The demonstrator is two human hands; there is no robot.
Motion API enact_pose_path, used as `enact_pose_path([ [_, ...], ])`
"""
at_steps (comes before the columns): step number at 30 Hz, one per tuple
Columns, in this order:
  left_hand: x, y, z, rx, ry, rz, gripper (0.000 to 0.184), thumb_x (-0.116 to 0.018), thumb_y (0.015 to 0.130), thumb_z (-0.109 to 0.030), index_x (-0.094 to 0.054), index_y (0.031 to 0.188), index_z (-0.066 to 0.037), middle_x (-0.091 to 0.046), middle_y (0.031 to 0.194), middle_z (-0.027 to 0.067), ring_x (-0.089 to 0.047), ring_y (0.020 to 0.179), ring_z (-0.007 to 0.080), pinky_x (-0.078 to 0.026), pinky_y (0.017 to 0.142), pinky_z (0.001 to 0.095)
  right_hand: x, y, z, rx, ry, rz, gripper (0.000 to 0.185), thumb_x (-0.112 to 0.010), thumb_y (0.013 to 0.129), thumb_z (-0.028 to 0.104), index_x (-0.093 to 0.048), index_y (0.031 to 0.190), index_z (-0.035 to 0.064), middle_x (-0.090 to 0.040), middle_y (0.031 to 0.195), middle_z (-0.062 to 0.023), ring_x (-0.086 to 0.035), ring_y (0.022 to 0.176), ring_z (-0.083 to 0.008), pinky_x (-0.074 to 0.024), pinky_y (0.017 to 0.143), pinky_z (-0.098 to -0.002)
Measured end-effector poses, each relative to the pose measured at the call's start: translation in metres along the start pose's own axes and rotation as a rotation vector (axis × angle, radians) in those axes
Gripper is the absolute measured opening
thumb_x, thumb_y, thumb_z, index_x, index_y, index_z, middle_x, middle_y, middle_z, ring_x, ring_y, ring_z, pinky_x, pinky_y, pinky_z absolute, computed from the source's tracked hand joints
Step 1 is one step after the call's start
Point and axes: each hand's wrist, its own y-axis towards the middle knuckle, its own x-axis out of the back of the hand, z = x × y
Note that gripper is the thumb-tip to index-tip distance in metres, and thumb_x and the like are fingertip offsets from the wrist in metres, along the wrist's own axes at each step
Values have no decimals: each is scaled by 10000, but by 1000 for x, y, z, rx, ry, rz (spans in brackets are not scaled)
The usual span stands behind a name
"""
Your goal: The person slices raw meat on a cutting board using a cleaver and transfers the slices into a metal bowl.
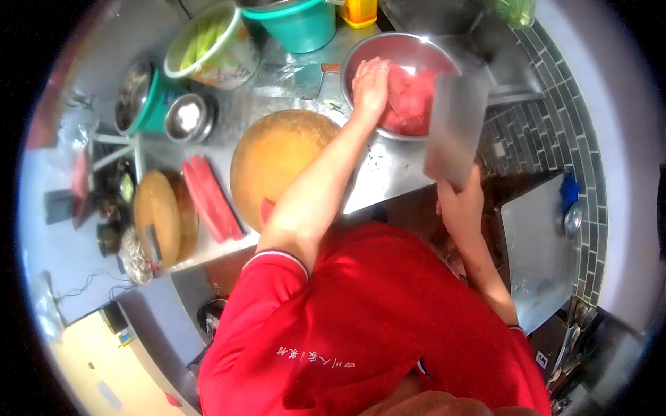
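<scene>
My right hand (461, 204) grips a cleaver (454, 121) by its handle, the broad blade pointing up past the right side of a steel bowl (352, 52). Slices of raw red meat (409, 104) lie in that bowl. Over the bowl's left side is my left hand (371, 84), fingers stretched out; whether it presses on the meat or the rim is unclear. My left forearm crosses above a round wooden chopping board (277, 156), which has a small red scrap at its near edge.
Long strips of red meat (211, 201) lie left of the board. A second cleaver (295, 80) rests behind it. Farther back stand a tub of green vegetables (232, 69), a teal basin (298, 31) and small metal bowls (187, 118). Another round board (156, 215) is at the left edge.
</scene>
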Motion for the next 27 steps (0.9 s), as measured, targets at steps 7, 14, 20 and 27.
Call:
enact_pose_path([
  [7, 118, -56, 3, 276, -157, -351, 241, -610, 1037, -167, -700, 1188, -2, -694, 1187, 136, -650, 1104, 222, -497, 992, 344, -4, -14, -18, -215, 111, 223, 312, -606, 948, 25, -483, 1234, 7, -604, 770, -89, -561, 525, -135, -462, 471, -302],
  [14, 293, -232, 0, 596, 286, -640, 190, -603, 1039, -168, -673, 1116, -10, -690, 1053, 101, -643, 963, 191, -512, 903, 343, -78, 6, -7, 77, -223, 815, 342, -647, 912, 105, -509, 1203, -10, -676, 931, -273, -687, 894, -439, -516, 797, -503],
  [20, 288, -309, -11, 327, 599, -341, 214, -748, 930, -94, -669, 1116, -25, -673, 1096, 133, -622, 1015, 289, -506, 919, 388, -173, 2, 5, 469, -347, 966, 391, -632, 920, 98, -501, 1271, -13, -674, 1017, -296, -661, 994, -505, -519, 866, -555],
  [27, 256, -307, 25, 254, 536, -351, 198, -726, 888, -38, -676, 1079, -44, -673, 1105, 145, -608, 1060, 353, -490, 930, 439, -176, -9, -7, 253, -508, 987, 446, -631, 951, 102, -416, 1329, 1, -648, 1044, -345, -637, 989, -552, -496, 855, -598],
])
